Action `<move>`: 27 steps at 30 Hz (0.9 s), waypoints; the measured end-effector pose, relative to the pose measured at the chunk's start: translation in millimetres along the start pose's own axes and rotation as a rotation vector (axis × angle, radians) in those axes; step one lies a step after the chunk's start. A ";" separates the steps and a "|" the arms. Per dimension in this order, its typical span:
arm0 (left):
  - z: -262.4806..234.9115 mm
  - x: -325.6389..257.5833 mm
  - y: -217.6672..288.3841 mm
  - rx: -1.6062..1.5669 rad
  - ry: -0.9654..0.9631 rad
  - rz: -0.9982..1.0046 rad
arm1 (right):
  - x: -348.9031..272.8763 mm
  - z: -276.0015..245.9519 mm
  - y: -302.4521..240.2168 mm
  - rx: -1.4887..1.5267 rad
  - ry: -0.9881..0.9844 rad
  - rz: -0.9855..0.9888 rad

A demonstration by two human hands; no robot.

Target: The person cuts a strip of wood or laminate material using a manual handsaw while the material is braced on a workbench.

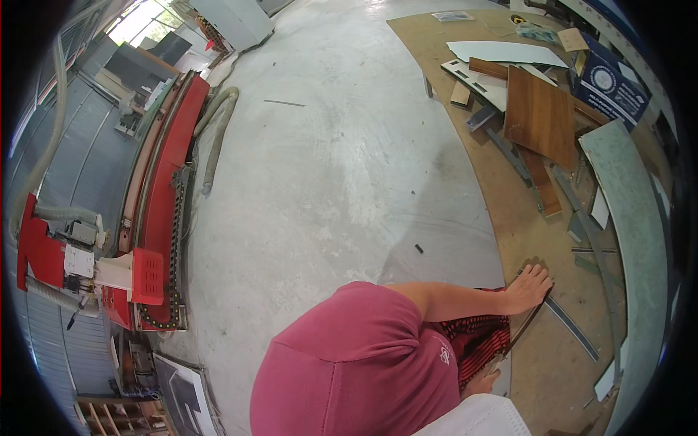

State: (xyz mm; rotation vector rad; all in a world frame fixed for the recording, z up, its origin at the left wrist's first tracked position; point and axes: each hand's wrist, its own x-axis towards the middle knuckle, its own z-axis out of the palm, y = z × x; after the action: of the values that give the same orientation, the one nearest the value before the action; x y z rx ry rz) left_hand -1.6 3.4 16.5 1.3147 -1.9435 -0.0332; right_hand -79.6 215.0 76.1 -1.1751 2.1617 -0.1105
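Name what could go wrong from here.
The metal rail, seemingly under the left hand, might slide if that hand shifts. The dark strip running from there toward the right hand could slip and scrape skin. A bump might send the brown wooden panel sliding off its pile of scraps.

Overall exposure bright; daylight. Strongest source: window [149, 23] in upper left of frame, blown out to near white. Floor [320, 167] shows pale sheen, with glare strongest at top centre. 1 broad, soft-edged shadow [443, 243] lies on the floor right of centre, reaching toward the worktable [476, 62]. Left hand [531, 287] is evenly lit and fairly crisp; right hand [482, 383], lower right, is darker and partly hidden. Fisheye distortion marked: table edge and red machine [163, 145] bow. Black vignette fills all 4 corners; bluish fringing at left rim. Far background soft, detail small.
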 end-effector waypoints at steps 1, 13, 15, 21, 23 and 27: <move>-1.4 0.7 0.0 0.024 0.015 0.006 | -1.2 5.8 9.2 0.018 -0.009 -0.011; 1.9 3.5 -5.3 -0.007 -0.004 0.008 | 48.8 -4.8 -9.8 0.068 0.089 -0.291; 3.0 1.7 -5.1 -0.002 -0.005 -0.002 | 40.4 -6.3 -10.4 0.052 0.063 -0.270; 3.5 0.3 -1.3 -0.036 -0.017 -0.021 | -11.5 4.2 10.1 0.081 -0.036 0.003; 5.0 -0.5 -2.7 -0.039 -0.001 -0.010 | -23.5 1.5 4.6 0.096 -0.021 0.061; 6.0 0.9 -5.2 -0.003 -0.038 -0.016 | 8.5 1.3 0.8 0.081 0.024 -0.120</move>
State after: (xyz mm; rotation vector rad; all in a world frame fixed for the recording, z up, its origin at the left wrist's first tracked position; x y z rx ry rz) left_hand -1.3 -2.0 10.6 1.3368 -1.9647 -0.0692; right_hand -82.6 209.2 70.4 -1.2626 2.0862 -0.2635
